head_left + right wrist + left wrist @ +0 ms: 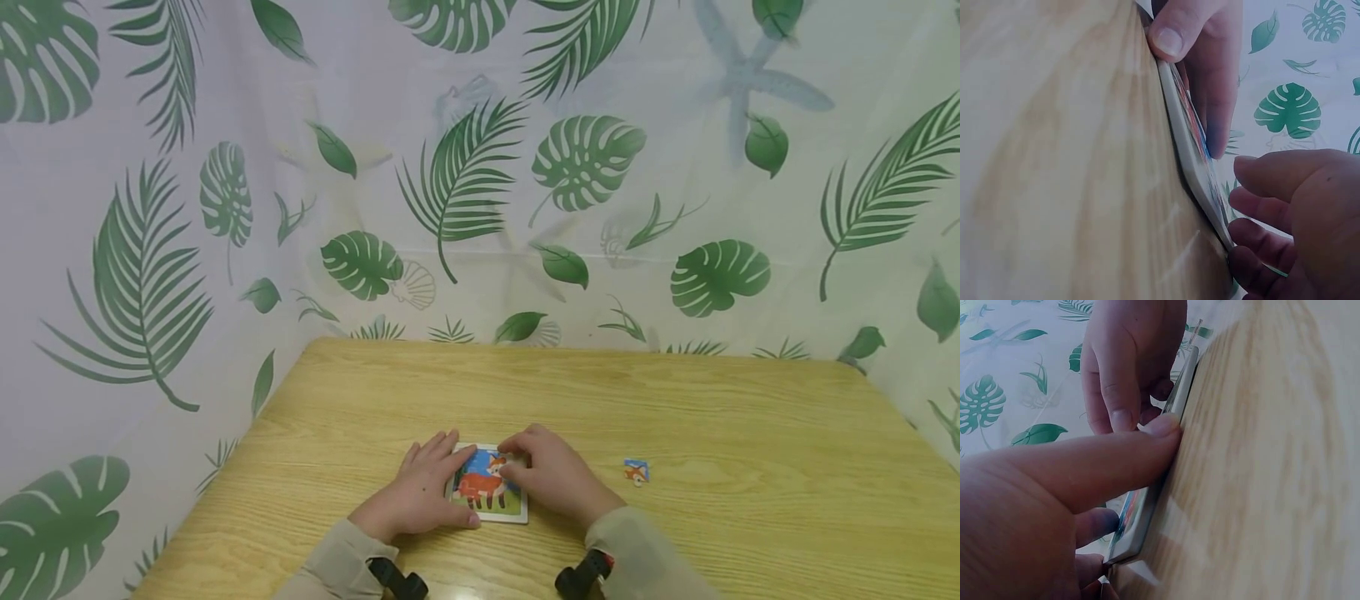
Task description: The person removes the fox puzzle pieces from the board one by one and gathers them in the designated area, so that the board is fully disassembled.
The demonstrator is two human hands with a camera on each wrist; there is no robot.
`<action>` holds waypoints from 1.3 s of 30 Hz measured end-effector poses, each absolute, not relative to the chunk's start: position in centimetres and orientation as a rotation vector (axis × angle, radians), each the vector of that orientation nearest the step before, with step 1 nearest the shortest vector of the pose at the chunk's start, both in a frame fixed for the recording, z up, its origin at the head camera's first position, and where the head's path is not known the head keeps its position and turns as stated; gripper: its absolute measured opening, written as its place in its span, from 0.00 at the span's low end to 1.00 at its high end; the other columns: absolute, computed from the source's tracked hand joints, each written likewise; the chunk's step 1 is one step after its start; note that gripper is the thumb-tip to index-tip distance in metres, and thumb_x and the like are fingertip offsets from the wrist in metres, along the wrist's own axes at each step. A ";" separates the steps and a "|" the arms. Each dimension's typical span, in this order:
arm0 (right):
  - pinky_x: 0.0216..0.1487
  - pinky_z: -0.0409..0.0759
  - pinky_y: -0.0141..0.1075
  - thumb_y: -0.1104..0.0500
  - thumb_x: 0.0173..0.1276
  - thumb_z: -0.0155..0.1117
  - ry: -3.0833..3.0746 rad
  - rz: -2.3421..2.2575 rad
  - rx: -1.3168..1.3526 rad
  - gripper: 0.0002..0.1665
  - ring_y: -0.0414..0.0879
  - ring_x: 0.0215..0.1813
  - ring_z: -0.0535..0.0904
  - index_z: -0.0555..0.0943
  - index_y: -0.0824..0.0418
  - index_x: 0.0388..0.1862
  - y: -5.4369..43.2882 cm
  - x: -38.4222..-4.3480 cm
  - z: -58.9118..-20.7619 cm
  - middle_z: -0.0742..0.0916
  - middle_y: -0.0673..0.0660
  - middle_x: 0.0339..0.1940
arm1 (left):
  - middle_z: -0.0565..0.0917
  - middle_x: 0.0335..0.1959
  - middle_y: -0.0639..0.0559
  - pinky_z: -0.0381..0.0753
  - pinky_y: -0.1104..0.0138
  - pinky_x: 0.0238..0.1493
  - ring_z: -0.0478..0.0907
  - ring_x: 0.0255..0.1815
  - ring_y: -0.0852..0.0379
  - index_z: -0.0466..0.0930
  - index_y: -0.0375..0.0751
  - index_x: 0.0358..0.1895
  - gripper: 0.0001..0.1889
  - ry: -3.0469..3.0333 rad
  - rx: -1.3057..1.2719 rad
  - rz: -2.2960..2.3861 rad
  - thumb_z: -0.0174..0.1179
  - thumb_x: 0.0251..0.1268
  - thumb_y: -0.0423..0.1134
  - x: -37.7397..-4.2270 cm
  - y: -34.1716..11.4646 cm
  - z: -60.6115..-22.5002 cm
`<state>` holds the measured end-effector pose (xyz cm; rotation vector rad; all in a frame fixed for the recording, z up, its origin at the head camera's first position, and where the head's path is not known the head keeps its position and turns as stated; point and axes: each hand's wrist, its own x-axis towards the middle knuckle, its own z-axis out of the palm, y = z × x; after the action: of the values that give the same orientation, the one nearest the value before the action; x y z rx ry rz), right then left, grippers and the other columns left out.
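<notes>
A small framed jigsaw puzzle [491,492] with a red fox-like animal on blue and green lies on the table. My left hand [423,492] holds it from the left, thumb on the near edge and fingers along the left and far sides. In the left wrist view the left thumb [1110,462] bears on the frame's pale rim. Bent over the far right corner, my right hand [558,475] has its thumb and index finger by the animal's head. I cannot tell whether they pinch a piece. A loose puzzle piece [637,472], blue, orange and white, lies to the right.
The wooden table [712,417] spreads around the puzzle. Behind it and at the left hangs a white cloth [480,308] printed with green leaves. A black device [397,577] is strapped at the left wrist, another black device [583,573] at the right.
</notes>
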<state>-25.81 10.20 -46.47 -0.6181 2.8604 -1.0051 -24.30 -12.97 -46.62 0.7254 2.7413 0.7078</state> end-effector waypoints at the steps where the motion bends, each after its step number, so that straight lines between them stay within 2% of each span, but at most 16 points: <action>1: 0.46 0.74 0.44 0.49 0.64 0.65 2.860 -1.000 -0.614 0.16 0.42 0.40 0.73 0.84 0.52 0.50 10.2 -25.8 -46.5 0.78 0.48 0.40 | 0.48 0.77 0.44 0.35 0.43 0.69 0.39 0.76 0.45 0.58 0.53 0.75 0.51 2.739 0.728 0.708 0.65 0.46 0.68 -24.3 -13.0 -46.6; 23: 0.42 0.74 0.42 0.48 0.64 0.64 2.928 -0.925 -0.611 0.16 0.42 0.37 0.72 0.84 0.51 0.48 9.9 -25.6 -46.7 0.76 0.47 0.37 | 0.47 0.77 0.43 0.34 0.42 0.69 0.39 0.76 0.44 0.57 0.52 0.75 0.51 2.733 0.761 0.705 0.65 0.47 0.69 -24.2 -12.9 -46.6; 28: 0.43 0.75 0.42 0.48 0.64 0.64 2.952 -0.888 -0.619 0.14 0.41 0.38 0.72 0.85 0.51 0.46 9.6 -25.7 -46.8 0.76 0.46 0.37 | 0.48 0.77 0.43 0.33 0.42 0.69 0.39 0.76 0.44 0.57 0.51 0.75 0.51 2.732 0.766 0.712 0.65 0.47 0.68 -24.3 -13.0 -46.7; 35: 0.39 0.75 0.41 0.49 0.64 0.66 2.971 -0.875 -0.602 0.11 0.41 0.34 0.72 0.85 0.53 0.41 8.8 -25.7 -46.4 0.76 0.48 0.34 | 0.47 0.77 0.44 0.34 0.41 0.69 0.38 0.76 0.44 0.57 0.52 0.75 0.51 2.709 0.761 0.740 0.65 0.47 0.68 -24.3 -13.2 -46.6; 39: 0.40 0.76 0.41 0.48 0.63 0.67 2.976 -0.855 -0.545 0.12 0.41 0.34 0.73 0.83 0.54 0.39 8.3 -25.9 -46.4 0.77 0.48 0.34 | 0.47 0.77 0.44 0.34 0.41 0.69 0.38 0.76 0.45 0.56 0.52 0.75 0.50 2.695 0.759 0.755 0.64 0.49 0.67 -24.2 -13.2 -46.5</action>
<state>-25.93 8.29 -46.42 -0.5448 2.9760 -0.8547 -24.25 -13.18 -46.47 0.7588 2.6954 0.7546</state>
